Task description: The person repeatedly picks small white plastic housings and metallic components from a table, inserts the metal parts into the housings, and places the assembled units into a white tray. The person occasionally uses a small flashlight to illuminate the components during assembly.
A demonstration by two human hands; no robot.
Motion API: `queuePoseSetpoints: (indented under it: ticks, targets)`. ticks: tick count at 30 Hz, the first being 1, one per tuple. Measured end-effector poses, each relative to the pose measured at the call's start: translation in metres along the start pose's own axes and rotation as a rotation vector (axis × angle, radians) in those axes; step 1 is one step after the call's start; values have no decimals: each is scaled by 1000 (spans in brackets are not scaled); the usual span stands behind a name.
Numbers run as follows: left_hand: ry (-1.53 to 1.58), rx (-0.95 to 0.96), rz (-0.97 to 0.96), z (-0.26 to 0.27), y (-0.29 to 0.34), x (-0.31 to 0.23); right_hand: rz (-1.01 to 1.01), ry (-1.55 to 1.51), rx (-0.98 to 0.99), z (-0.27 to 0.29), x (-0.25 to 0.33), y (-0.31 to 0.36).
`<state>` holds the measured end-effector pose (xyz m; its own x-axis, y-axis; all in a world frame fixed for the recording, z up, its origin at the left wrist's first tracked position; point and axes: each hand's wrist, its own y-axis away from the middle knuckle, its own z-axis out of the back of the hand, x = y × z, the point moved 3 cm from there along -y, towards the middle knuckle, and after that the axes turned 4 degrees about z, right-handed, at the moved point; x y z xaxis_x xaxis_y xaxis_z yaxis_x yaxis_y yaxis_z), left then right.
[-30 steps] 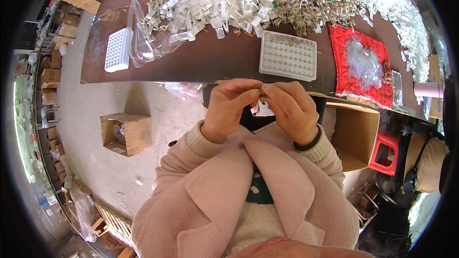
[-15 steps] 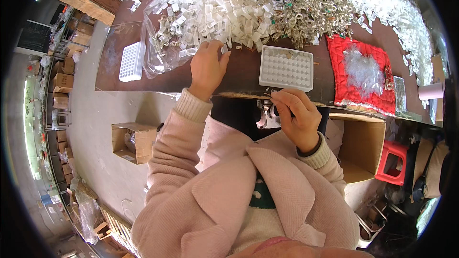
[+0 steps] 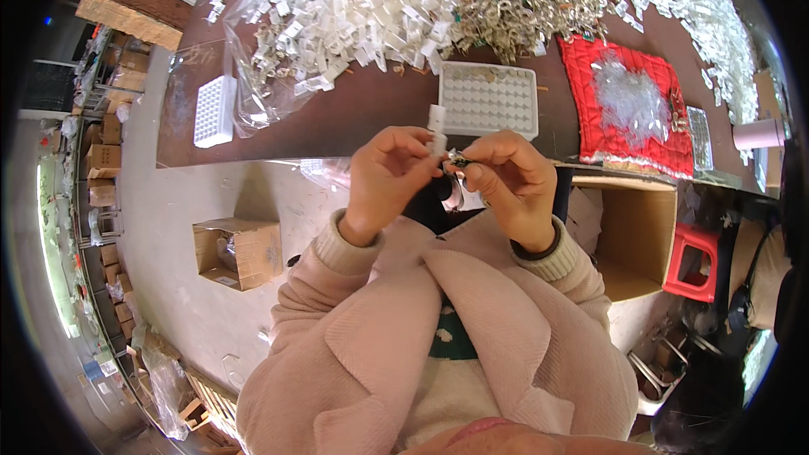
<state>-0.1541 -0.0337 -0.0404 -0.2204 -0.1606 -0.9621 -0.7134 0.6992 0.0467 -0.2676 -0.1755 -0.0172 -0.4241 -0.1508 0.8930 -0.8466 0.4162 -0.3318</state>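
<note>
My left hand [image 3: 389, 175] pinches a small white plastic card [image 3: 436, 130], which sticks up from between thumb and fingers. Close to its lower end, my right hand [image 3: 512, 179] grips a small shiny metal piece [image 3: 458, 160], too small to name for certain. The two pieces meet or nearly meet in front of my body, just before the table edge. Beyond my hands lies a white tray with rows of pockets [image 3: 489, 99]. Behind it are a heap of white plastic cards [image 3: 362, 13] and a heap of small metal pieces [image 3: 522, 4].
On the right of the table, a red quilted cloth [image 3: 581, 109] bears clear plastic bits [image 3: 632, 101]. A white grid block [image 3: 215, 111] and a clear bag [image 3: 261, 105] lie at the left. Cardboard boxes [image 3: 257, 253] and a red stool [image 3: 693, 261] stand below.
My left hand has come back from the heap of white cards with one in its fingers. It has joined my right hand, which has shifted slightly left.
</note>
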Motion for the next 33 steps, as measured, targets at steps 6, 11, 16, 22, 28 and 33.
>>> queuePoseSetpoints:
  ticks: [6,11,16,22,28,33]
  targets:
    - [168,99,85,-23,8,6,-6,-54,-17,0,3,5]
    - [203,124,35,-19,13,6,6,-25,-24,0,3,5]
    - [289,88,18,-13,18,6,51,79,-54,-7,6,4]
    - [337,57,-153,-16,19,3,79,203,-86,-11,5,4]
    - [260,30,-268,-16,21,2,54,251,-46,-11,5,5]
    - [292,41,-313,-10,22,8,-170,-32,4,-10,3,6]
